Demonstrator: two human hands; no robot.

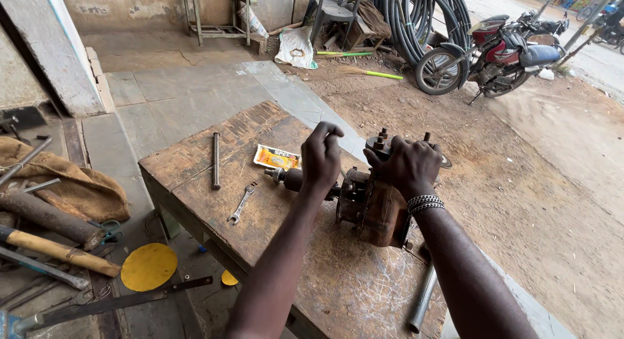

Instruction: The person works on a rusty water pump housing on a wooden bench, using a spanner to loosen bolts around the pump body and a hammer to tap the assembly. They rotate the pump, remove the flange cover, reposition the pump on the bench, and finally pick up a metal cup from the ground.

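A rusty metal pump-like machine part (370, 206) lies on a worn wooden workbench (195, 163). My left hand (321, 158) is closed around its protruding shaft (279, 176) end. My right hand (408, 165), with a metal chain bracelet on the wrist, grips the top of the part near its upright bolts (382, 136). A small spanner (241, 204) and a long steel rod (216, 159) lie on the bench to the left, beside a yellow sachet (277, 157).
A steel pipe (423, 298) leans by the bench's right side. On the floor at left lie burlap (71, 183), wooden-handled tools (58, 250), and a yellow disc (149, 266). A motorcycle (487, 53), coiled black hoses (416, 17) and brooms stand at the back.
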